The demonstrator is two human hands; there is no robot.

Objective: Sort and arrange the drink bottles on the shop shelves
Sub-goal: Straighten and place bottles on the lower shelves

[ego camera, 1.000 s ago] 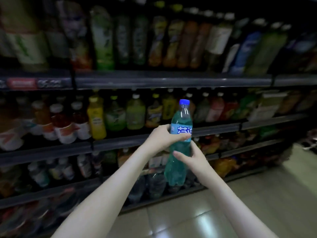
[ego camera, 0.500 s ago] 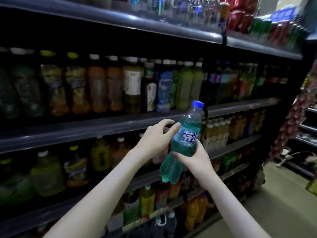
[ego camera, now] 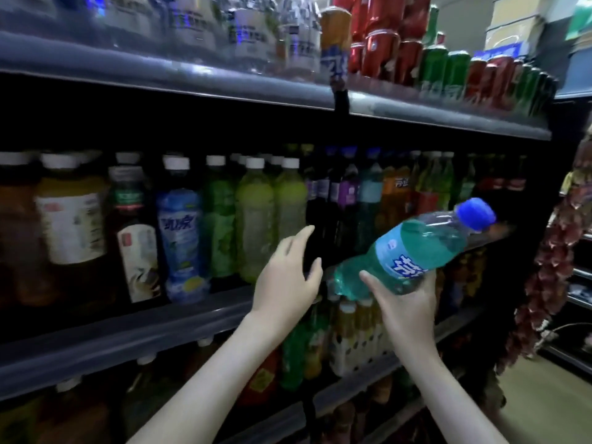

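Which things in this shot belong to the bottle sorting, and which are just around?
Job: teal bottle, tilted, gripped by the right hand; left hand, open beside the row; shelved bottles on the middle shelf.
Just around: cans on the top shelf; hanging red bundles at far right; floor.

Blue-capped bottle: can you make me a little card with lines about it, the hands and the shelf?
bottle: teal drink, blue cap, tilted, cap pointing up and right
right hand: grips the bottle from below
left hand: fingers straight, holds nothing, close to the shelf
shelf: upright drinks standing in rows
cans: red and green, on the level above
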